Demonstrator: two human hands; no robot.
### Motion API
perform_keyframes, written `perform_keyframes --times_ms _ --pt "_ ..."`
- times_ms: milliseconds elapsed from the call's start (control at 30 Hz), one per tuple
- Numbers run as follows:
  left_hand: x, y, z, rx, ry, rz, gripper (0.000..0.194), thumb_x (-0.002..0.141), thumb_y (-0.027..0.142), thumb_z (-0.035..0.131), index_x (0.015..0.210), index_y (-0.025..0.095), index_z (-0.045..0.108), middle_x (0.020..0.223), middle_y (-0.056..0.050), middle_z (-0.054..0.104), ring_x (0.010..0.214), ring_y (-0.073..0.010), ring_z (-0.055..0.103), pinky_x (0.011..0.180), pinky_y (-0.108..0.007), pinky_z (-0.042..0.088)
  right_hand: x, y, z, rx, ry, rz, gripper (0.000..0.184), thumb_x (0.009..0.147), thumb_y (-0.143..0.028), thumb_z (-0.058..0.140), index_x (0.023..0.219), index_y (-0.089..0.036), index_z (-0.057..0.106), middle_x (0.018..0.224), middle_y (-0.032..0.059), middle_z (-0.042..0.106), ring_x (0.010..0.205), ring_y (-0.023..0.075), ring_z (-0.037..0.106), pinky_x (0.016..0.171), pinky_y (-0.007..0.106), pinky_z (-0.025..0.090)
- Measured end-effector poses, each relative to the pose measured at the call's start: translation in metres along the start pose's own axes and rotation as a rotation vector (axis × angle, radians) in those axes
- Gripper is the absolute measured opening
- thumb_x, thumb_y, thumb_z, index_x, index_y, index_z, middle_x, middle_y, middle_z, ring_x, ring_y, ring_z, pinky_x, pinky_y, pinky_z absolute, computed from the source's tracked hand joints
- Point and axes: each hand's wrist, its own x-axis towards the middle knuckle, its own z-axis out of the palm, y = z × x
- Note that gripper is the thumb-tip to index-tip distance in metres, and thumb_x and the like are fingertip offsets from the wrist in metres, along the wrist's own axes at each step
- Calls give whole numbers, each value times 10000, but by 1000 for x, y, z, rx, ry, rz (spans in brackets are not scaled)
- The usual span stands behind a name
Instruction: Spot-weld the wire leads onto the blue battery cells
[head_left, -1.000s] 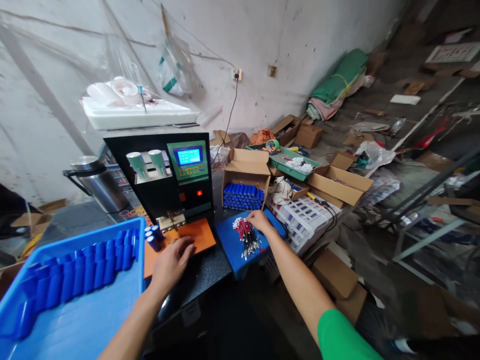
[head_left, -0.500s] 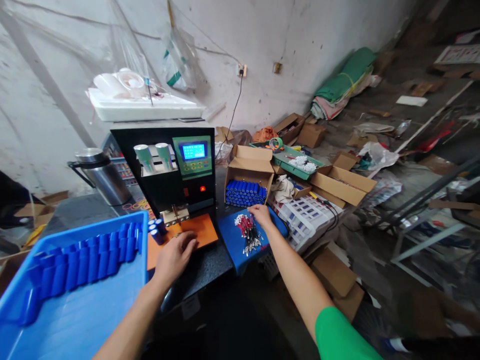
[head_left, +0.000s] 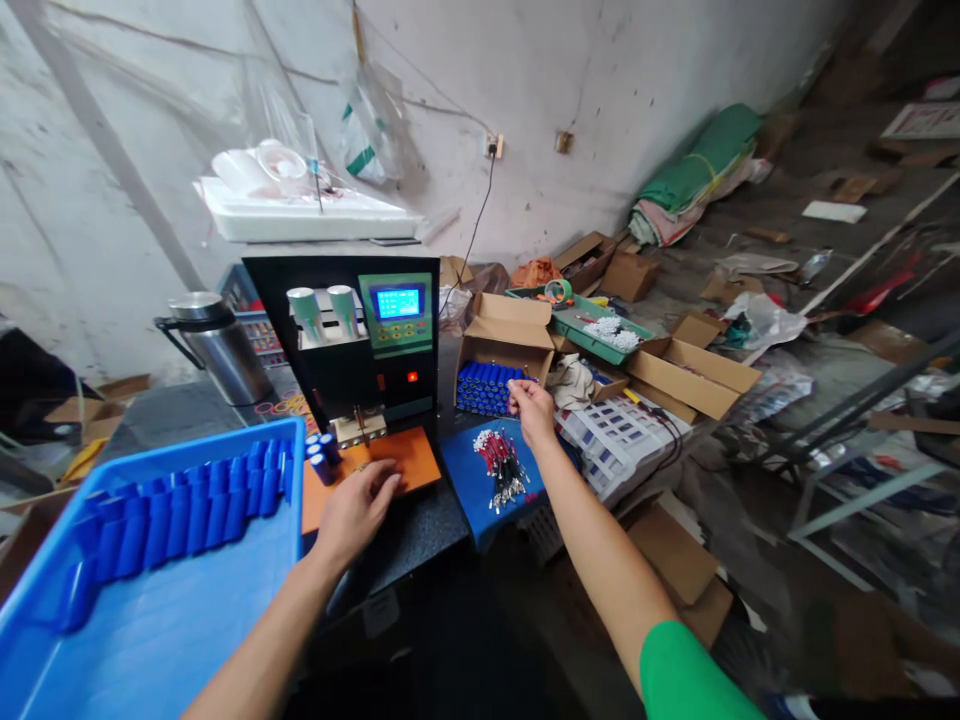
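Observation:
My left hand (head_left: 365, 502) rests on the orange board (head_left: 416, 462) in front of a black machine (head_left: 337, 385). Its fingers are slightly bent, the thumb stands apart, and I see nothing held. Just beyond it several blue cylindrical cells (head_left: 321, 458) stand upright together. My right hand (head_left: 531, 405) is raised in front of a cardboard box (head_left: 510, 325) filled with stacked blue cells (head_left: 484, 388). Thumb and fingertips are pinched together; whatever lies between them is too small to make out. Below it, a bundle of red and black wires (head_left: 501, 462) with white connectors lies on a blue surface (head_left: 469, 480).
At the left, a blue tray (head_left: 187, 600) holds rows of blue cells. A steel jug (head_left: 229, 350) stands behind it. Right of the cell box are a green tray (head_left: 592, 335) with white parts, an open carton (head_left: 690, 380) and a white plastic crate (head_left: 611, 440).
My right hand has lifted from the top of the wire bundle toward the front of the cell box, still pinched. My left hand stays on the orange board. The view has shifted slightly.

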Motion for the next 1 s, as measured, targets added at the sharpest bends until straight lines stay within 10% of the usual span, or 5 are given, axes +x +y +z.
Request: perform_keyframes --times_ms 533,1000 --pt "-20 17 4 -224 41 74 279 836 411 589 963 184 690 794 -31 718 569 -116 585 560 -237 474 -120 22 113 63 -152 178 324 701 -480 708 717 -177 595 553 -48 517 462 79 435 457 211 371" --pt "-16 5 10 -367 88 -37 259 896 389 479 822 177 609 715 -11 629 628 -126 572 586 -241 461 -130 30 94 -126 -543 15 166 743 -348 657 727 -183 642 719 4 644 686 153 586 681 272 477"
